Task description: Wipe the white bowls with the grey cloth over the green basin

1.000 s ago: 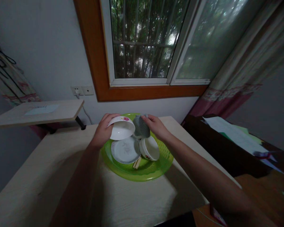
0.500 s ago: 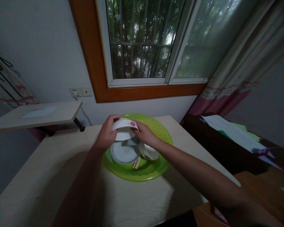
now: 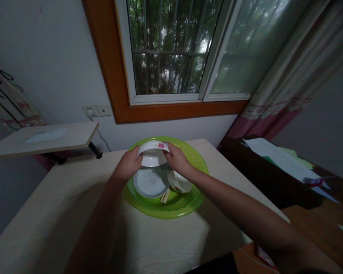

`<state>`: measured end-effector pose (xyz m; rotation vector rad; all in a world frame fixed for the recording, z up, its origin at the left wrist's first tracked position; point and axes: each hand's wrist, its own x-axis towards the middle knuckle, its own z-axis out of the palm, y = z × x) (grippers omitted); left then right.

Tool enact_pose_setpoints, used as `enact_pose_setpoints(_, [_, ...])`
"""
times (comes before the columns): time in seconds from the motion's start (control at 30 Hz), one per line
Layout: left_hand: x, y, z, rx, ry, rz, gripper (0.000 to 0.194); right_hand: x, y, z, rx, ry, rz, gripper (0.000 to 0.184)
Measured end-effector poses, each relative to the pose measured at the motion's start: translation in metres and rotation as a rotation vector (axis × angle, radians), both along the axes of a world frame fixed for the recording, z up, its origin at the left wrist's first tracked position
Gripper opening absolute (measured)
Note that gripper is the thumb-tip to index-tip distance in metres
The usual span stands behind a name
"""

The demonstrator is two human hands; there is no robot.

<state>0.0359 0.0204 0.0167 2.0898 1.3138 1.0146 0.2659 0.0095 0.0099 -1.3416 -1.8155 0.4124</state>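
- Head view: white bowl (image 3: 153, 161) held in the air above the far-left part of a round green tray (image 3: 165, 214), tilted, its hollow facing the wearer.
- Left hand (image 3: 128, 164): fingers clamped on the bowl's left edge.
- Right hand (image 3: 177, 158): fingers clamped on the right edge; whether anything else sits behind the bowl in this hand is hidden.
- Judgement: gripping opposite edges probably steadies the tilt and keeps the inside in sight.
- Below, in the tray: plate (image 3: 150, 184), just nearer the wearer than the bowl; second bowl (image 3: 183, 185) to its right, tipped; pale sticks (image 3: 165, 196) between them, towards the near rim. Judgement: the tray likely keeps the crockery together.
- Tray rests on a pale wooden tabletop (image 3: 165, 245), towards its far edge.
- Room: raised shelf (image 3: 80, 136) at left, wall sockets (image 3: 96, 110) behind it; barred window (image 3: 168, 68) ahead, foliage outside; curtain (image 3: 274, 95) and papers (image 3: 277, 160) at right. Light is dim.
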Motion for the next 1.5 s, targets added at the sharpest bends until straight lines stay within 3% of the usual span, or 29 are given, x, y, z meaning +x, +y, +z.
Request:
enact_pose_setpoints(0.23, [-0.007,-0.001,0.009,0.058,0.114,0.029,0.035,-0.001,-0.009,0.011,0.066,-0.024,0.285,0.064])
enact_pose_setpoints(0.4, [-0.013,-0.004,0.013,0.118,0.04,0.074,0.039,0.002,-0.013,0.017,-0.115,0.178,0.445,0.092])
enact_pose_setpoints(0.57, [-0.017,-0.006,0.014,0.191,-0.027,-0.042,0.038,0.003,-0.017,0.016,-0.315,0.429,0.436,0.072])
enact_pose_setpoints(0.77, [-0.014,-0.001,0.01,0.267,-0.036,-0.126,0.033,-0.001,-0.012,0.009,-0.486,0.489,0.453,0.073])
enact_pose_setpoints(0.93, [-0.011,-0.004,0.012,0.302,-0.093,-0.107,0.032,-0.007,-0.012,0.011,-0.682,0.723,0.629,0.064])
enact_pose_setpoints(1.13, [-0.009,-0.002,0.012,0.279,-0.095,-0.159,0.032,-0.014,-0.016,0.014,-0.725,0.795,0.638,0.064])
enact_pose_setpoints(1.2, [-0.007,0.001,0.007,0.259,-0.089,-0.122,0.036,-0.015,-0.015,0.014,-0.716,0.792,0.621,0.061])
enact_pose_setpoints(1.4, [-0.005,0.006,-0.007,0.113,-0.198,0.192,0.058,-0.018,-0.014,0.015,-0.704,0.842,0.553,0.064])
enact_pose_setpoints(1.5, [-0.001,0.003,-0.003,-0.039,-0.347,0.184,0.067,-0.021,-0.015,0.015,-0.7,0.897,0.525,0.073])
